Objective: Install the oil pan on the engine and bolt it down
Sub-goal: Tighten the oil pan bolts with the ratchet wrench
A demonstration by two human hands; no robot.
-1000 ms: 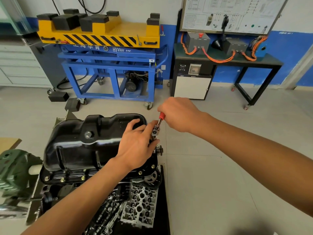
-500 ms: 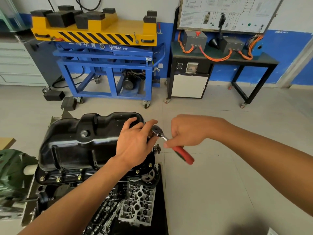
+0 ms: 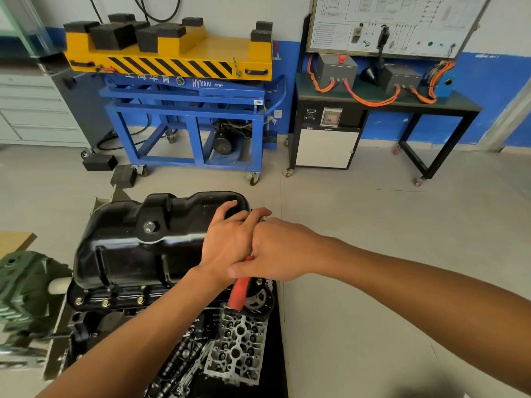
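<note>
Blue "HY" lift [image 3: 184, 93], left fingers [image 3: 227, 206] resting on oil pan [image 3: 129, 248], right fingers [image 3: 244, 270] gripping ratchet [image 3: 238, 294]

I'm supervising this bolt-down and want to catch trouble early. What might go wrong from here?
The right hand grips the red-handled ratchet tight against the left hand, which rests on the glossy black oil pan; a slip might pinch fingers.
The ratchet's head is hidden under both hands, so a crooked seating could go unnoticed.
The handle lies near the toothed metal sprocket; knuckles may hit it.
</note>
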